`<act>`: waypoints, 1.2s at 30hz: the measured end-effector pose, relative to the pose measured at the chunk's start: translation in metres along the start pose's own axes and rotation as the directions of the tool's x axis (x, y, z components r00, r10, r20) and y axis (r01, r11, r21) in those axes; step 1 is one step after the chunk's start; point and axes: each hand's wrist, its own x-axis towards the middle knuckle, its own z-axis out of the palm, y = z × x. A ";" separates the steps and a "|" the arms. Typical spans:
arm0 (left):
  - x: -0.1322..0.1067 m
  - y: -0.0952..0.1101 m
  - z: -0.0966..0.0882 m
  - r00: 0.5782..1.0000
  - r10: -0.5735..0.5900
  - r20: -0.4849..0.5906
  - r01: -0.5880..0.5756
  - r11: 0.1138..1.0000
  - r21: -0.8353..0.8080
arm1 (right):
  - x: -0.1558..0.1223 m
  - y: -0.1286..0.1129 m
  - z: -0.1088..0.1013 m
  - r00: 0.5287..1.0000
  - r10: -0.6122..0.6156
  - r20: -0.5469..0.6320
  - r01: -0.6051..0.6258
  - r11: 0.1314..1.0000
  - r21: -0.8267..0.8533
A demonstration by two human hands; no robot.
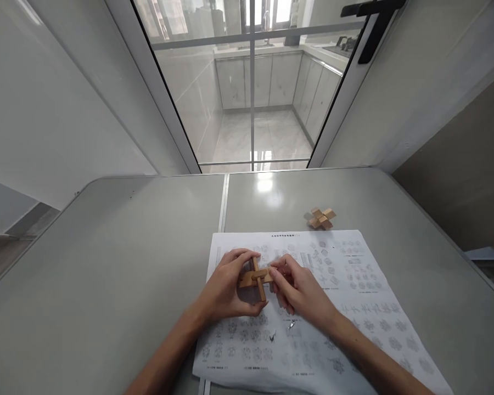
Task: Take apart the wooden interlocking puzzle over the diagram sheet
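A partly joined wooden interlocking puzzle (257,277) is held just above a printed sheet (308,356). One thin bar of it crosses a wider flat piece. My left hand (229,285) grips the crossing bar, thumb at its near end and fingers at its far end. With thumb and fingertips closed together, my right hand (296,285) pinches the right end of the flat piece. Beyond the sheet's far edge lies a second wooden puzzle (321,218), put together in a cross shape. Small line drawings of puzzle assemblies cover the sheet.
The grey table (148,263) has a metal seam strip (224,203) running away from me. At its far edge stands a framed glass door (271,82) with a black handle (372,27); a kitchen shows behind it. Walls flank the table on both sides.
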 end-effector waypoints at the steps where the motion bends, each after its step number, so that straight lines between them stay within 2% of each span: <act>1: 0.000 0.000 0.000 1.000 0.003 -0.002 -0.003 1.000 -0.005 | 0.000 0.001 0.000 1.000 0.001 0.002 -0.001 1.000 0.016; 5: 0.001 -0.001 -0.002 1.000 -0.002 0.000 0.001 0.998 -0.064 | 0.001 0.000 -0.002 1.000 -0.006 0.012 0.004 0.990 0.143; 10: -0.002 -0.003 0.001 0.999 -0.051 -0.002 0.048 0.953 -0.298 | 0.000 -0.006 -0.004 0.998 -0.054 0.033 0.041 0.951 0.308; 13: -0.003 -0.005 0.004 0.996 -0.092 -0.014 0.072 0.858 -0.508 | -0.001 -0.004 -0.003 0.995 -0.095 0.014 0.085 0.939 0.334; 16: -0.003 -0.006 0.006 0.987 -0.157 -0.016 0.102 0.713 -0.694 | -0.002 0.000 0.000 0.989 -0.144 0.023 0.133 0.960 0.247; 18: -0.004 -0.006 0.007 0.980 -0.197 0.005 0.133 0.641 -0.756 | -0.004 0.003 0.002 0.983 -0.172 0.062 0.158 0.971 0.181; 20: -0.004 -0.004 0.009 0.977 -0.213 0.023 0.151 0.608 -0.780 | -0.005 0.004 0.004 0.976 -0.192 0.106 0.176 0.974 0.145; 24: -0.005 0.004 0.014 0.984 -0.169 0.063 0.155 0.613 -0.775 | -0.008 0.002 0.005 0.970 -0.210 0.119 0.197 0.975 0.107; 27: -0.004 0.008 0.016 0.987 -0.151 0.051 0.141 0.680 -0.719 | -0.009 -0.002 0.003 0.961 -0.274 0.019 0.274 0.962 0.009; 30: -0.005 0.005 0.016 0.987 -0.160 0.009 0.127 0.747 -0.652 | -0.009 -0.004 0.002 0.928 -0.363 -0.085 0.353 0.929 -0.107; 36: -0.009 -0.005 0.021 0.987 -0.162 -0.003 0.115 0.720 -0.685 | -0.011 -0.003 0.004 0.902 -0.417 -0.112 0.395 0.902 -0.177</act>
